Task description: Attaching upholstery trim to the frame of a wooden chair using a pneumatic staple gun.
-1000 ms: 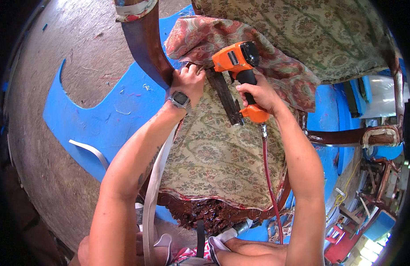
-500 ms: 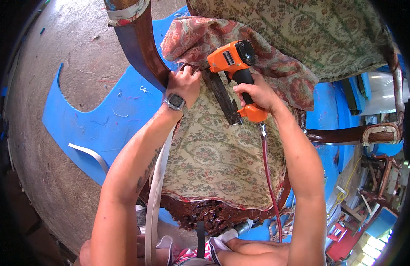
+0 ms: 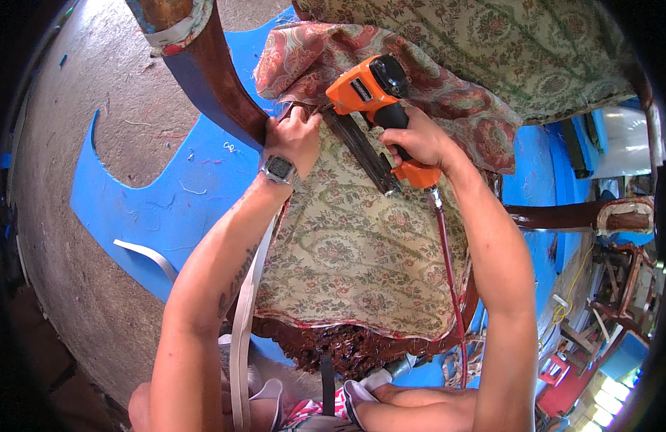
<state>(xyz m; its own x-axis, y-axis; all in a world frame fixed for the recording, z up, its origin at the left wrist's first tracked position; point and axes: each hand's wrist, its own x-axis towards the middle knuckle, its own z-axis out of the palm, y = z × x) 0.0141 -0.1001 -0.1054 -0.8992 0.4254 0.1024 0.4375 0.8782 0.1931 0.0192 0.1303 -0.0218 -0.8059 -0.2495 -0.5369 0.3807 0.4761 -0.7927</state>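
Observation:
An orange and black air staple gun (image 3: 353,88) is in my right hand (image 3: 421,140), whose fingers wrap round its black grip. Its nose meets the edge of a red patterned fabric (image 3: 471,128), close to my left fingertips. My left hand (image 3: 292,142) is closed on that fabric's edge, beside the curved wooden arm (image 3: 221,83) of a chair; the pinched bit is mostly hidden. Below both hands lies the chair's floral upholstered panel (image 3: 347,255), ending in a carved dark wood crest (image 3: 340,351). A red air hose (image 3: 450,277) runs down from the gun.
A larger floral panel (image 3: 484,50) rises at the far side. Another wooden arm (image 3: 549,216) juts right. Blue foam sheet (image 3: 153,216) covers part of the concrete floor (image 3: 66,237). A pale strip (image 3: 244,331) hangs beside my left forearm. Wooden frames (image 3: 624,288) stand at right.
The staple gun and my right hand have shifted slightly up and left, and the gun has tilted a little. My left hand keeps its hold, while the whole view has moved slightly.

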